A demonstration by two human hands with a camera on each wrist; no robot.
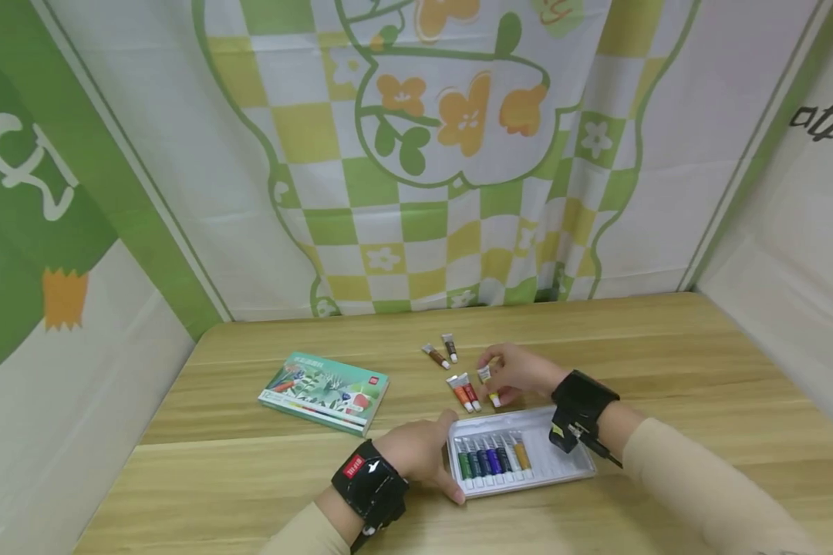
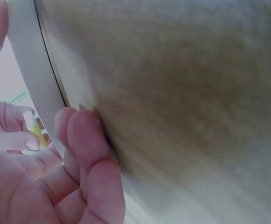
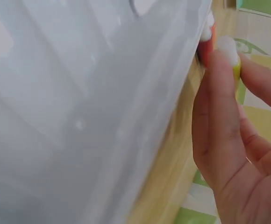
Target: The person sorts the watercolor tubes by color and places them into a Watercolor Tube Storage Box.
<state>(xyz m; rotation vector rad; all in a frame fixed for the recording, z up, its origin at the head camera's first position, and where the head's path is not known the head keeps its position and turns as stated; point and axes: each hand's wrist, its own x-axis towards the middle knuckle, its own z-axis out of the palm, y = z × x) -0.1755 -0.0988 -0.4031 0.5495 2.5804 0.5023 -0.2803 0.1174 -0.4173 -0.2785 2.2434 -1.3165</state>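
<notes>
Between my right thumb and fingers a yellow paint tube (image 1: pixel 488 385) is pinched by my right hand (image 1: pixel 524 370), just beyond the tray's far edge. In the right wrist view its white cap (image 3: pixel 228 49) points up between the fingertips. My left hand (image 1: pixel 416 451) grips the left end of the white plastic tray (image 1: pixel 558 459), thumb at the near corner. Several tubes, green through blue and purple to ochre, lie side by side in the tray's left part, such as the green tube (image 1: pixel 465 464) and the ochre tube (image 1: pixel 522 455). An orange tube (image 1: pixel 460 394) and a red tube (image 1: pixel 470 391) lie beside the yellow one.
Farther back on the wooden table (image 1: pixel 208 432) lie a brown tube (image 1: pixel 435 355) and a dark tube (image 1: pixel 450 348). A green illustrated paint box (image 1: pixel 326 389) lies flat at the left. Behind the table hangs a checked curtain (image 1: pixel 423 231).
</notes>
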